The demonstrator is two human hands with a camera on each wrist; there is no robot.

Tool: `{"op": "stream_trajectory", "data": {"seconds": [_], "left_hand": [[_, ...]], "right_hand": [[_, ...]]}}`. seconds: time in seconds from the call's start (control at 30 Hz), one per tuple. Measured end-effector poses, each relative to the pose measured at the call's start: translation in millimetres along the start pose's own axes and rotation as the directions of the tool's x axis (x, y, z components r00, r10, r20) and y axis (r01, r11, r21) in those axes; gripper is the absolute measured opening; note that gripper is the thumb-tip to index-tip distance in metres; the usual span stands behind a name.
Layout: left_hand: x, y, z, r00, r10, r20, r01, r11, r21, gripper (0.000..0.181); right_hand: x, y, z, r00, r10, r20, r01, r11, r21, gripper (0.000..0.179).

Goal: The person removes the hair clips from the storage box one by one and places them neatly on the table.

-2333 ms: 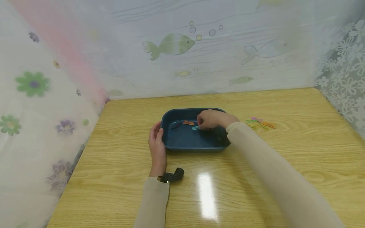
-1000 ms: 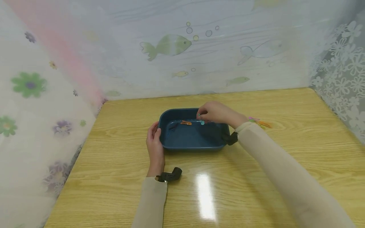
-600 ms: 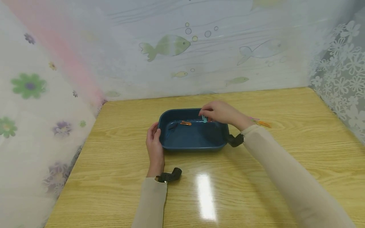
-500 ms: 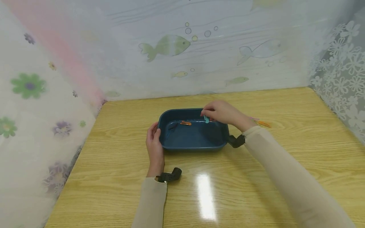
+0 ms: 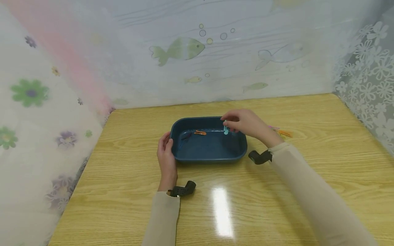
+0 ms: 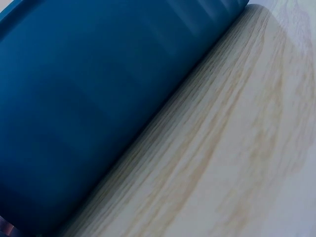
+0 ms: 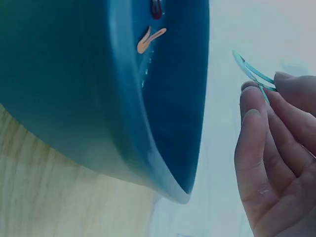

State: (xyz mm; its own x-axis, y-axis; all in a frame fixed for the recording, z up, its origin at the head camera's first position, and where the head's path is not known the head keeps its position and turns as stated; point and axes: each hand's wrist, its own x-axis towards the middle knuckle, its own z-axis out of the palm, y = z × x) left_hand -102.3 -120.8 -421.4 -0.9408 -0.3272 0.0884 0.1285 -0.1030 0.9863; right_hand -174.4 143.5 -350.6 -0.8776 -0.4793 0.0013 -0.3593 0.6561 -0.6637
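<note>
**Turquoise clip held up by the tray's far right corner**

The person's right hand (image 5: 243, 122) pinches a slim, glossy turquoise hair clip (image 5: 226, 129), the fingertips clamped on its two thin arms while the rounded end hangs free, pointing down. The clip is raised near the far right corner of a deep blue, round-cornered tray (image 5: 209, 160), apparently plastic, and does not touch it. At the tray's left end, the left hand (image 5: 166, 152) holds the outer wall: thumb by the rim, apart from the bent fingers. I can't tell whether any tips tuck under the base.

Inside, towards the far left corner, lie an orange clip (image 5: 200, 133) and a dark clip (image 5: 186, 137) whose colour is hard to make out. Over towards the right edge of the wood-grain desk (image 5: 123, 153) sits a loose pile of pink, orange and yellow-green clips (image 5: 284, 133), partly hidden by the right arm.

The turquoise clip looks very light, thin and springy, likely smooth enough to slip or twist in a loose pinch. Its arms look spread, so I'd judge a gentle grip across both, close to the middle, safest; hard squeezing could make it snap over.
</note>
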Motion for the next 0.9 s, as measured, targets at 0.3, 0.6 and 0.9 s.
{"op": "stream_trajectory", "data": {"seconds": [0.3,0.6,0.9], "left_hand": [[0.2,-0.5,0.1,1.000,0.018,0.008,-0.018,1.000,-0.006,0.033],[5.3,-9.2,-2.7,1.000,0.020,0.003,-0.020,1.000,-0.023,0.032],[11.5,-24.2,-4.5,0.999,0.043,-0.009,-0.043,0.999,-0.016,0.030]], "right_hand": [[-15.8,3,0,0.997,0.027,-0.068,-0.024,0.998,0.057,0.027],[-35.8,1,4,0.987,0.043,-0.156,-0.025,0.993,0.117,0.030],[-50.0,7,10,0.975,0.085,-0.207,-0.035,0.971,0.236,0.029]]}}
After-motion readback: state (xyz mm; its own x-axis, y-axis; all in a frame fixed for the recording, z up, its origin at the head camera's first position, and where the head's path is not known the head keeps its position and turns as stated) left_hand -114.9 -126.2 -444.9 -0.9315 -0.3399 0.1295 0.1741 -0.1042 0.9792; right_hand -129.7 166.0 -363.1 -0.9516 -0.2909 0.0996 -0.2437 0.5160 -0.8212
